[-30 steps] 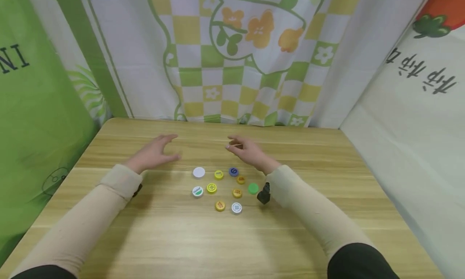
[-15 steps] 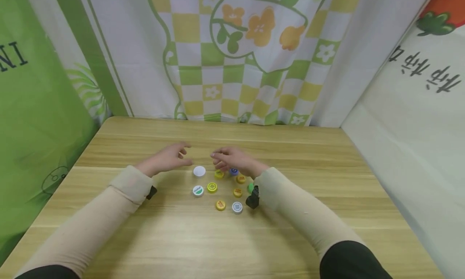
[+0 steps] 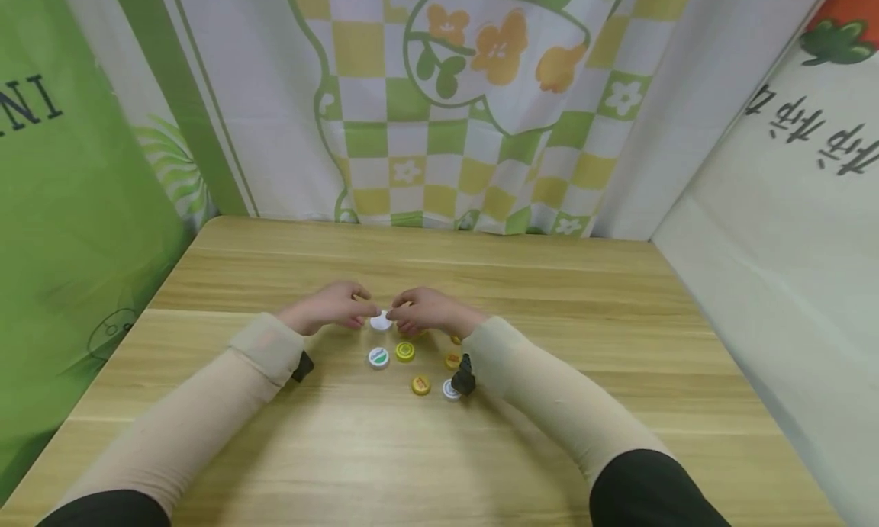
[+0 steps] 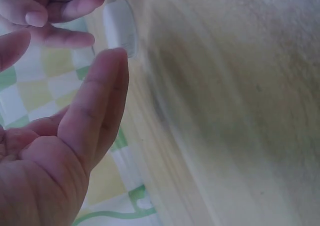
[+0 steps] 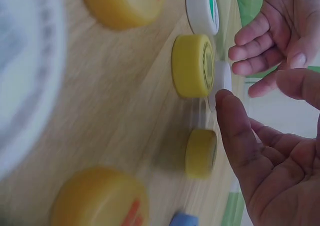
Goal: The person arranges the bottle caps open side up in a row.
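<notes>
On the wooden table (image 3: 330, 451) lies a white bottle cap (image 3: 381, 323), between the two hands. My left hand (image 3: 334, 306) reaches to its left edge with fingers relaxed; in the left wrist view an extended fingertip (image 4: 117, 55) comes right at the white cap (image 4: 120, 28). From the other side my right hand (image 3: 434, 311) hovers over the caps, fingers loosely bent and holding nothing. In the right wrist view its fingertip (image 5: 225, 98) overlaps the white cap (image 5: 220, 80), near a yellow cap (image 5: 192, 65) and a smaller yellow one (image 5: 200, 153). My right hand hides several caps in the head view.
Nearer lie a white-and-green cap (image 3: 378, 358), a yellow cap (image 3: 405, 348) and an orange-yellow cap (image 3: 421, 384). The right wrist camera (image 3: 464, 376) partly covers a white printed cap (image 3: 450, 390). A checked curtain (image 3: 439, 138) hangs behind the table.
Both hands have moved inward and toward the white cap, the left going right, the right going left and down. The gap between them has narrowed; the caps stay in place.
</notes>
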Demonstrator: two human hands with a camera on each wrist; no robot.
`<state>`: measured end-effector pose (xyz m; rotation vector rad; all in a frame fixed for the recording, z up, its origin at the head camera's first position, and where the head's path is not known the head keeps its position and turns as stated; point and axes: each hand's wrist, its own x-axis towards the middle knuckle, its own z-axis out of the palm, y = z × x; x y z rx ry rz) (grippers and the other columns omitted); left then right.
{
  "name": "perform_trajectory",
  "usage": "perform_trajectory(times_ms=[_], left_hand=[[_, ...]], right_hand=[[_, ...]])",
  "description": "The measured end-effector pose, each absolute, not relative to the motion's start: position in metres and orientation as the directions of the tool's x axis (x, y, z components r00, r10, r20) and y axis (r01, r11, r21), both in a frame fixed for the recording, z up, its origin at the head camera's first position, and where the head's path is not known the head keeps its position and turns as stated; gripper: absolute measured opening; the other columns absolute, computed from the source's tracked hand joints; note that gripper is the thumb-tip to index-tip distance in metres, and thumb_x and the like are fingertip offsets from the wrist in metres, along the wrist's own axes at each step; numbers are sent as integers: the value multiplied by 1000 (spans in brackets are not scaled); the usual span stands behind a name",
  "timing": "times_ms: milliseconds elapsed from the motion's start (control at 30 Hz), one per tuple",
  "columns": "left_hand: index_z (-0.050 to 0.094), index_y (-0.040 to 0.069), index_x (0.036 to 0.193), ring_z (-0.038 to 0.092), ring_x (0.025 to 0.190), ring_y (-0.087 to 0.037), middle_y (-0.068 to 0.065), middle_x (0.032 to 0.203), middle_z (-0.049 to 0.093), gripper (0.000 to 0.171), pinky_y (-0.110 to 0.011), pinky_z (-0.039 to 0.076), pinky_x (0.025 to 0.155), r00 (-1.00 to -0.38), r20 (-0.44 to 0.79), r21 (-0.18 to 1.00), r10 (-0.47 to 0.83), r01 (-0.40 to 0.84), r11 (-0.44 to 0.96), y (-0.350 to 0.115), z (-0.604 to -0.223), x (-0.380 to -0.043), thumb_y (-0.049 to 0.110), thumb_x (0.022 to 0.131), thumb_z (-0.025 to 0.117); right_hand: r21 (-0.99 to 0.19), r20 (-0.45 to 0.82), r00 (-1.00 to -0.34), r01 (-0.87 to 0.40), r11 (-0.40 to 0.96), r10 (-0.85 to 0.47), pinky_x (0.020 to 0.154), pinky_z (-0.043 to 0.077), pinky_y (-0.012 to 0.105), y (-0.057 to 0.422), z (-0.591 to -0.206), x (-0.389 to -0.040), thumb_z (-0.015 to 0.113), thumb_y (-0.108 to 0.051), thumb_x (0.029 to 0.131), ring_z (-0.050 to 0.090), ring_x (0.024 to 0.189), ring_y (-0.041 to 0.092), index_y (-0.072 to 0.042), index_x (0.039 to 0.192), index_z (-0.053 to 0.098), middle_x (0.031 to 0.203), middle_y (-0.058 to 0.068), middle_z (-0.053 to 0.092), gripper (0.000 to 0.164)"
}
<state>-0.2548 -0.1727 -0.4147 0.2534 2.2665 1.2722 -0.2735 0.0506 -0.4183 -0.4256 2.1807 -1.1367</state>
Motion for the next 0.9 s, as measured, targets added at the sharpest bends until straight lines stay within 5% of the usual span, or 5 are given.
perform_trajectory(times_ms=[300, 467, 633, 900], left_hand=[[38, -23, 141, 67, 107, -31, -33, 134, 55, 65, -37, 57, 95, -823, -383, 852, 421, -138, 505, -171, -411, -252, 22, 102, 64], [48, -21, 134, 66, 99, -24, -24, 116, 64, 45, -35, 59, 91, -831, -388, 875, 399, -196, 442, -168, -423, -256, 15, 107, 51], [56, -19, 121, 63, 81, -15, -11, 93, 64, 32, -27, 60, 78, -840, -394, 898, 374, -264, 352, -165, -435, -256, 7, 106, 45], [54, -21, 124, 60, 81, -13, -8, 92, 62, 34, -23, 58, 76, -859, -368, 909, 357, -252, 331, -168, -438, -252, 6, 106, 43]], right_hand=[[-778, -414, -739, -15, 628, -531, 71, 59, 24, 34, -417, -277, 67, -12, 97, 67, 76, 14, 9, 124, 61, 87, 9, 71, 35], [-749, -404, -750, -57, 660, -524, 67, 56, 22, 30, -419, -279, 69, -8, 95, 65, 70, 12, 8, 115, 66, 80, 6, 71, 27], [-647, -351, -785, -190, 738, -510, 68, 50, 22, 28, -423, -275, 78, -12, 87, 60, 72, 12, 2, 117, 69, 82, 2, 70, 34], [-541, -233, -837, -311, 782, -494, 68, 49, 25, 18, -421, -268, 81, -17, 88, 59, 77, 17, -3, 115, 68, 88, 4, 69, 33]])
